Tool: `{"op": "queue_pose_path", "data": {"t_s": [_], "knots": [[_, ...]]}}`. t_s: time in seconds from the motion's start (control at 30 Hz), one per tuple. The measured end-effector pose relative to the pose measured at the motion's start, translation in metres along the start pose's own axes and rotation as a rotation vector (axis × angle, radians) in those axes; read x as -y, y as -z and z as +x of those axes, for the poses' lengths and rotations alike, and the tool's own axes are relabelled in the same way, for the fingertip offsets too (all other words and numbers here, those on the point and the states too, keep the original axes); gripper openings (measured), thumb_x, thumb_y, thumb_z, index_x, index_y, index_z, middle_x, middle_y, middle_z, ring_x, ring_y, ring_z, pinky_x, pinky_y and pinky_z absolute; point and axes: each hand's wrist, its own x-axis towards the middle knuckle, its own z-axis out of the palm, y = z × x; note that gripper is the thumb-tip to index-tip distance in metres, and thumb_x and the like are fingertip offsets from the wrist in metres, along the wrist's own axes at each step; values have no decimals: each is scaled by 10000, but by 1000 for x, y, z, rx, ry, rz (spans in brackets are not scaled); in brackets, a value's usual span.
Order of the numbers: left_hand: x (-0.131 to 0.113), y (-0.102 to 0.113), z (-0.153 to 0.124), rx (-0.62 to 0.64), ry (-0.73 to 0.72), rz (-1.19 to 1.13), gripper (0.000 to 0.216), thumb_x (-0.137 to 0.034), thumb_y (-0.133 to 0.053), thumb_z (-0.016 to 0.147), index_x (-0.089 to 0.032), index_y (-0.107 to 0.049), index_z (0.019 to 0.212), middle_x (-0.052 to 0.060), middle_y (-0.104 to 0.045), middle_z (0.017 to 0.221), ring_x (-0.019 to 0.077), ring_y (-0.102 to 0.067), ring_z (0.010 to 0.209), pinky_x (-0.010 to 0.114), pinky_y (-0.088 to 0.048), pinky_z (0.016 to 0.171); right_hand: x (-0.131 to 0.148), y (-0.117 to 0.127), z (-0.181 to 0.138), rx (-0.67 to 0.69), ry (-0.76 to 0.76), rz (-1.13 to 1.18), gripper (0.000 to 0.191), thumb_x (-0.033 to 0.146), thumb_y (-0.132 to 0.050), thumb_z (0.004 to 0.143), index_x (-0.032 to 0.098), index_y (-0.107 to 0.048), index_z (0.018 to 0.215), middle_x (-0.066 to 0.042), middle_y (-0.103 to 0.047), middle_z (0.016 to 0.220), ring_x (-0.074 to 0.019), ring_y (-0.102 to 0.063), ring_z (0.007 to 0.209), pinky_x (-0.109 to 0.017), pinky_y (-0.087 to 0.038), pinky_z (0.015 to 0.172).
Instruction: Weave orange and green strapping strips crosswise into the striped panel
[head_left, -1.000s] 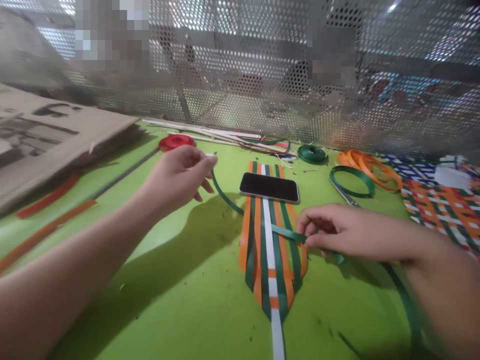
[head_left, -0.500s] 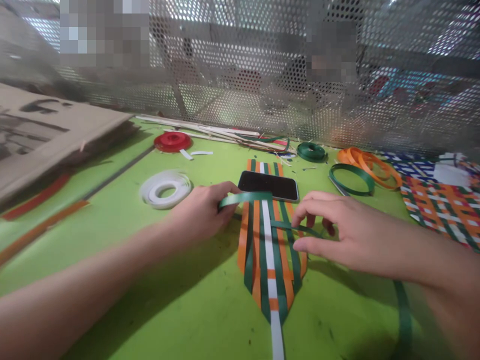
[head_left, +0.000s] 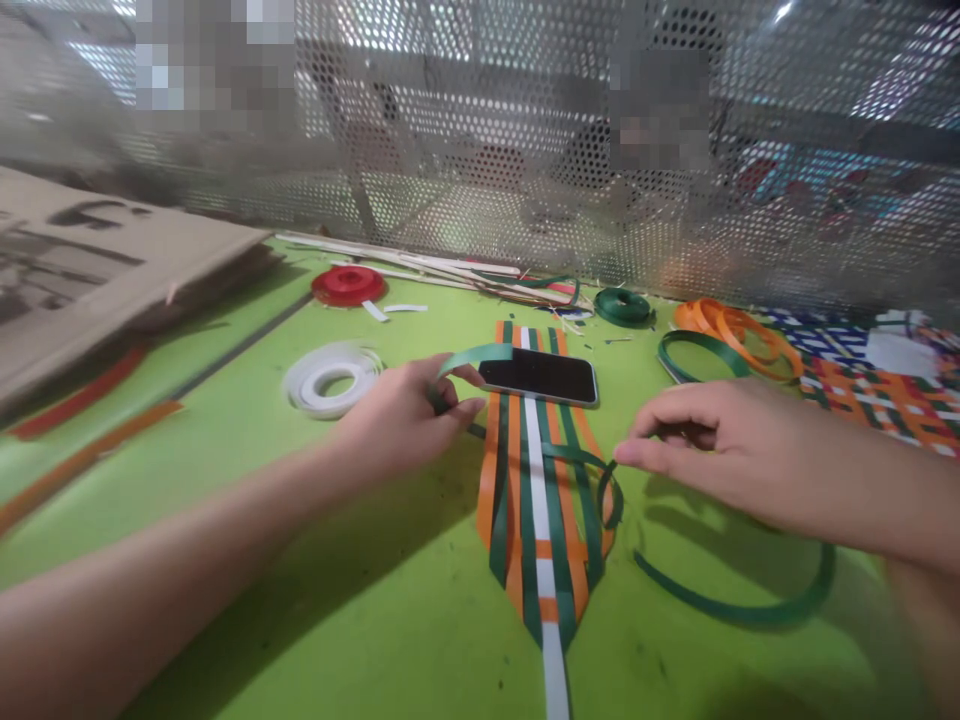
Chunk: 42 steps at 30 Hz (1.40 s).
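Observation:
A woven band of orange, green and white strips [head_left: 541,520] lies on the green table [head_left: 360,600], with a black phone [head_left: 538,376] resting across its far end. A loose green strip [head_left: 739,605] crosses the band and curls off to the right. My left hand [head_left: 405,415] pinches the strip's left end, which arcs up beside the phone. My right hand [head_left: 720,445] is closed in a pinch at the band's right edge, where the strip loops; whether it grips the strip is not clear.
A white tape roll [head_left: 330,375] and a red disc [head_left: 348,285] lie left of the band. Green coils [head_left: 624,305] and orange coils [head_left: 739,335] sit behind, a woven mat [head_left: 881,400] at far right. Cardboard [head_left: 90,270] fills the left. A perforated metal screen [head_left: 480,150] closes the back.
My left hand came down from near the red disc to the band's left edge, carrying the green strip's end. My right hand slid right; the strip now loops and curls beside it.

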Motion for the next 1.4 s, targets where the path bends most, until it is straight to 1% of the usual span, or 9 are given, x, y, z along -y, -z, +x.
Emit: {"op": "queue_pose_path", "data": {"t_s": [0.2, 0.37, 0.57, 0.73, 0.93, 1.0, 1.13, 1.23, 1.4], "knots": [[3, -2, 1, 47, 0, -104, 409, -556, -702, 937, -238, -670, 1192, -28, -680, 609, 195, -627, 510, 289, -434, 487, 14, -10, 5, -76, 6, 120, 381, 616, -649, 1002, 294, -777, 1159, -6, -743, 807, -169, -608, 645, -303, -404, 550], [6, -2, 1, 50, -35, -109, 343, -521, -712, 946, -249, -667, 1151, -28, -682, 639, 181, -627, 514, 275, -425, 471, 17, -12, 8, 27, 39, 402, 295, 529, -660, 1024, 291, -738, 1179, -25, -786, 1005, -211, -701, 866, -317, -515, 722], [7, -3, 1, 35, -57, -164, 332, -481, -725, 944, -230, -651, 1148, -1, -720, 731, 170, -645, 550, 272, -454, 482, 20, -14, 8, 30, 52, 510, 268, 500, -669, 1006, 270, -770, 1102, -39, -750, 952, -182, -630, 776, -286, -478, 622], [4, -6, -2, -35, -90, -262, 390, -447, -724, 963, -242, -516, 1221, 26, -769, 832, 209, -745, 681, 282, -531, 550, 24, -12, 10, 34, 71, 588, 203, 421, -713, 965, 258, -783, 1064, -45, -775, 981, -180, -663, 786, -292, -550, 695], [-4, -4, -10, -87, -148, -280, 331, -484, -755, 954, -234, -540, 983, 8, -721, 735, 188, -724, 643, 263, -539, 541, 23, -18, 10, 72, 37, 570, 249, 474, -694, 999, 301, -791, 1150, -54, -803, 1180, -254, -721, 1040, -317, -570, 755], [-10, -1, -13, -23, -162, -287, 353, -523, -739, 962, -208, -617, 859, 19, -700, 669, 160, -676, 573, 243, -504, 505, 25, -21, 11, 77, 42, 584, 245, 470, -704, 996, 301, -792, 1150, -57, -800, 1199, -278, -714, 1113, -322, -574, 767], [-21, 5, -19, 278, -103, -456, 356, -510, -759, 951, -193, -743, 788, 20, -715, 625, 129, -638, 495, 198, -443, 425, 30, -25, 12, 106, 73, 597, 253, 455, -683, 1014, 294, -787, 1179, -62, -799, 1185, -290, -723, 1107, -350, -586, 786], [-24, 8, -23, 448, -60, -533, 280, -493, -813, 911, -219, -802, 861, 6, -706, 595, 130, -638, 484, 180, -424, 397, 31, -25, 15, 86, 90, 579, 227, 423, -682, 1014, 297, -785, 1172, -56, -802, 1171, -283, -726, 1087, -348, -581, 783], [-20, 4, -26, 558, -53, -591, 330, -459, -903, 833, -242, -813, 1064, 23, -784, 774, 146, -702, 606, 205, -518, 502, 28, -26, 18, -9, 108, 493, 171, 422, -649, 1044, 321, -769, 1111, -3, -798, 1100, -223, -711, 996, -332, -541, 819]]}}
